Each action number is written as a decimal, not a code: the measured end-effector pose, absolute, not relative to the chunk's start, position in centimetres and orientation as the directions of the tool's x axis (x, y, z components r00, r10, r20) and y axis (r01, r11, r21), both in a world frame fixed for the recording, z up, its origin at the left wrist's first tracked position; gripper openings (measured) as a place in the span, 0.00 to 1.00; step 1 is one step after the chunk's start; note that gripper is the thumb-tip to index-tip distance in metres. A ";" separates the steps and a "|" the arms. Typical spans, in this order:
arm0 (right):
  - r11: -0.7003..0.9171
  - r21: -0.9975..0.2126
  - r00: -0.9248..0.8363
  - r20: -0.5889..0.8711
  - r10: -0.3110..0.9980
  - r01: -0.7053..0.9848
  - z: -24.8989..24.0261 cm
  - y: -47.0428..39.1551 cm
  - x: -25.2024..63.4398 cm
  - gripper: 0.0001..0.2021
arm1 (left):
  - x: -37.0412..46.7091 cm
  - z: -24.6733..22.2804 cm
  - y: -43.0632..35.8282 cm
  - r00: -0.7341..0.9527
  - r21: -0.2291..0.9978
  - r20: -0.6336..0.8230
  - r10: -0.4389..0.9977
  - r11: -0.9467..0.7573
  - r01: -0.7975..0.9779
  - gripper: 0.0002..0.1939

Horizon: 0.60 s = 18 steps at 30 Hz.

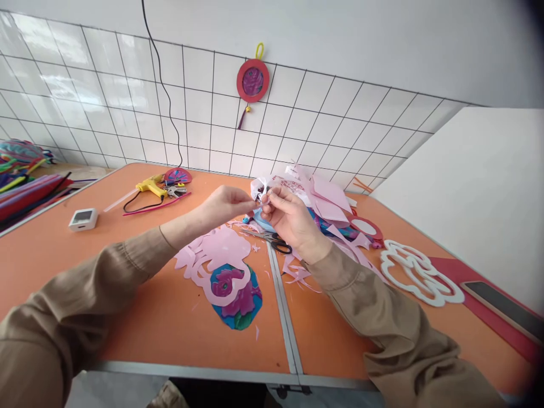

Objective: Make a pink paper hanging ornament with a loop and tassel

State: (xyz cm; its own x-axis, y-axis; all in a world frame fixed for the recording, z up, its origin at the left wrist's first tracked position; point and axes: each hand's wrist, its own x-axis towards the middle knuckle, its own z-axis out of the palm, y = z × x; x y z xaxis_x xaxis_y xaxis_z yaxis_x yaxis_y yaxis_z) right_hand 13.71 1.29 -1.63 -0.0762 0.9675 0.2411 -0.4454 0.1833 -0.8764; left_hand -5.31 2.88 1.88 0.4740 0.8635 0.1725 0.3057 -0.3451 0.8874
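Hands meet above the middle of the orange table [161, 323], the left hand [227, 205] and right hand [291, 218] both pinched narrow on a small pale piece [263, 204], its shape mostly hidden by fingers. Scissors [269, 237] lie just nearer, while pink cut-outs [225, 246] to the near left partly cover a floral piece [244, 306].

Khaki-brown left sleeve [89, 300], loose, creased, stitched seam [133, 262] just behind left cuff [156, 251], left hand [232, 199] bare beyond cuff, right sleeve [382, 314] matching
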 end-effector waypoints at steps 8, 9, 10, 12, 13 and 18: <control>0.237 -0.914 -0.098 0.282 0.954 -0.329 -1.7 0.5 13.1 0.18 | -4.1 2.1 1.1 0.437 0.879 0.094 0.895 -0.280 0.385 0.18; 0.247 -0.911 -0.088 0.290 0.953 -0.330 -1.6 0.5 13.0 0.18 | -4.1 2.0 1.1 0.433 0.874 0.118 0.894 -0.301 0.383 0.19; 0.255 -0.903 -0.071 0.296 0.952 -0.346 -1.6 0.4 13.0 0.18 | -4.1 2.0 1.2 0.436 0.871 0.138 0.889 -0.318 0.373 0.21; 0.256 -0.878 -0.026 0.291 0.956 -0.404 -1.5 0.4 12.8 0.19 | -4.0 2.0 1.2 0.467 0.879 0.158 0.870 -0.339 0.334 0.23; 0.250 -0.868 -0.008 0.281 0.960 -0.430 -1.5 0.4 12.7 0.20 | -3.9 2.0 1.1 0.487 0.888 0.162 0.858 -0.342 0.307 0.23; 0.261 -0.869 0.030 0.274 0.961 -0.421 -1.2 0.8 13.2 0.21 | -4.0 2.0 1.1 0.533 0.932 0.162 0.830 -0.307 0.195 0.17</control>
State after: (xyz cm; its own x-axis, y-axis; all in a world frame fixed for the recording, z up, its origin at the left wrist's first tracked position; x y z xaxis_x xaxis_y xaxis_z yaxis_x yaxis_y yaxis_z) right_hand 13.20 0.81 -1.19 0.0304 0.9613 0.2738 -0.4209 0.2608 -0.8688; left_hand -3.98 1.12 2.04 0.5332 0.8303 0.1622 0.1948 -0.3071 0.9315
